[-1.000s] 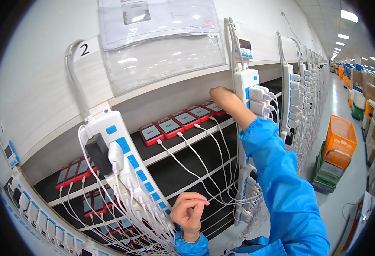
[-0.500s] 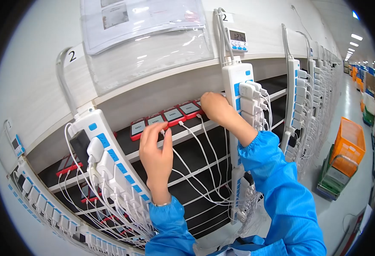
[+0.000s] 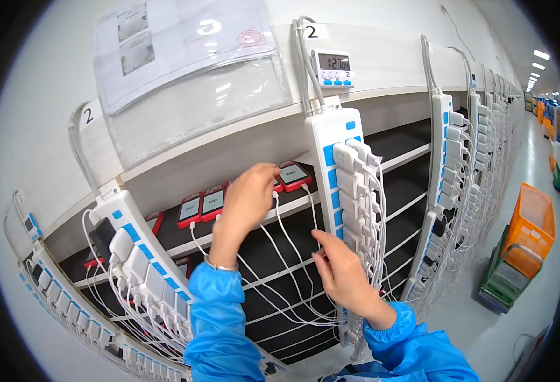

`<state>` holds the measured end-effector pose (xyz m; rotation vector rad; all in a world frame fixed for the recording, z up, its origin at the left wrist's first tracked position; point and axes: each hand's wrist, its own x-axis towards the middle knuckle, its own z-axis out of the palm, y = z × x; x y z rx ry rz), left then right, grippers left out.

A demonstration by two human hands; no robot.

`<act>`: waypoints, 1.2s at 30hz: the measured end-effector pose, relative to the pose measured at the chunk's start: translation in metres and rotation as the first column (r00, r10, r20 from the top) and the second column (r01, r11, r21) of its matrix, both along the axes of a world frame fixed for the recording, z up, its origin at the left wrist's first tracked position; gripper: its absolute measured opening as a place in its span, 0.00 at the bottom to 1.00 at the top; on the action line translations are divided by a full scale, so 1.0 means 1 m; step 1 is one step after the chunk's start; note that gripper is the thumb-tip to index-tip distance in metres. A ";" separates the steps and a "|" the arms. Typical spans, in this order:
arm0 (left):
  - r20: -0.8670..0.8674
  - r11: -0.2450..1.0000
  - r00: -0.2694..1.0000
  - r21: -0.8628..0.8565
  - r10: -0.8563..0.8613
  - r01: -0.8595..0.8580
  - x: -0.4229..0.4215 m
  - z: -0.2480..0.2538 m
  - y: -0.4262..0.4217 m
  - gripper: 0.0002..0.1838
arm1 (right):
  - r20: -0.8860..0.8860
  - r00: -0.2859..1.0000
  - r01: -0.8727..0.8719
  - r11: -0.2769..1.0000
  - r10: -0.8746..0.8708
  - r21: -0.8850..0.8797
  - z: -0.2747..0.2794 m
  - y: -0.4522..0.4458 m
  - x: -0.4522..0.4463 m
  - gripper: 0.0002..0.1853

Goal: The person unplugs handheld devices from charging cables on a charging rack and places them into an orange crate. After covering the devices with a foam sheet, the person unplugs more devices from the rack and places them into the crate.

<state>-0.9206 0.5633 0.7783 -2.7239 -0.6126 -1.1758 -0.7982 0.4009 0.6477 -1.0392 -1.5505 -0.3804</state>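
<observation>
Several red-cased handheld devices with lit screens lie in a row on the shelf, among them one at the left [image 3: 189,209] and one at the right [image 3: 293,173]. White charging cables [image 3: 282,216] run down from their front edges. My left hand [image 3: 247,198] is over the middle of the row, fingers curled and covering part of the devices; what its fingertips grip, if anything, is hidden. Lower right, in front of the shelves, my right hand [image 3: 345,270] has thumb and forefinger slightly apart, close beside a hanging white cable.
A power strip [image 3: 321,137] full of white chargers stands right of the row, another power strip [image 3: 124,207] left. Above are a timer [image 3: 334,69] and papers in a clear sleeve [image 3: 184,57]. An orange crate [image 3: 530,223] sits on a green crate in the aisle.
My right hand has come down from the right end of the device row to the hanging cables. My left hand has moved up and right over the devices. The view has shifted.
</observation>
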 end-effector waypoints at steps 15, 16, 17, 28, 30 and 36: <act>-0.317 0.894 0.871 -0.373 -0.375 0.249 0.033 -0.004 0.085 0.30 | -0.546 0.788 -0.429 0.889 0.283 -0.158 0.009 0.021 0.015 0.07; -0.316 0.896 0.874 -0.372 -0.369 0.244 0.032 -0.002 0.082 0.30 | -0.443 0.819 -0.450 0.887 0.364 -0.104 0.007 0.002 0.004 0.07; -0.346 0.908 0.871 -0.354 -0.350 0.224 0.032 0.004 0.078 0.30 | -0.319 0.842 -0.474 0.879 0.435 -0.051 0.008 -0.018 -0.004 0.07; -0.336 0.926 0.892 -0.325 -0.302 0.191 0.032 -0.005 0.076 0.35 | -0.762 0.416 -0.860 0.487 0.496 -0.153 0.017 0.068 -0.005 0.12; -0.332 0.925 0.892 -0.325 -0.308 0.199 0.034 -0.003 0.077 0.35 | -0.689 0.537 -0.770 0.617 0.486 -0.165 0.020 0.060 -0.012 0.09; -0.304 0.911 0.884 -0.322 -0.355 0.256 0.034 -0.006 0.077 0.36 | -0.336 0.777 -0.629 0.674 0.532 -0.387 0.036 -0.018 -0.035 0.06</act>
